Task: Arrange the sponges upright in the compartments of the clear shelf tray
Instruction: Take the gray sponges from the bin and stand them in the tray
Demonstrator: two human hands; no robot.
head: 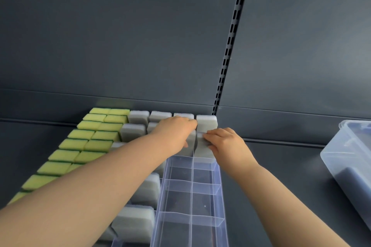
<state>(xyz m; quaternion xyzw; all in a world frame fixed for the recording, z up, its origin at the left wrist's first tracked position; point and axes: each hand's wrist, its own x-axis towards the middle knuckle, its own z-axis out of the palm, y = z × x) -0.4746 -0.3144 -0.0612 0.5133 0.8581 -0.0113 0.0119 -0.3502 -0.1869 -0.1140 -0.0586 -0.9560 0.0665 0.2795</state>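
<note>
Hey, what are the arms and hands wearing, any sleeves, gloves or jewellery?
Nothing visible: the left hand and right hand are ungloved, with no rings or watch showing, and both forearms are bare, no sleeve in view.

Soft, even light with faint shadows; wide-angle bending at the edges, slight overall softness, no harsh glare.

Slotted upright (230,50): dark grey, runs vertically between two matte dark grey back panels, left panel (120,36) and right panel (311,46). A horizontal seam crosses both panels near the upright's base. Below the upright lies the dark grey shelf deck (281,170). Right of it stands a clear lidded bin (349,158). Lighting is even and diffuse.
</note>
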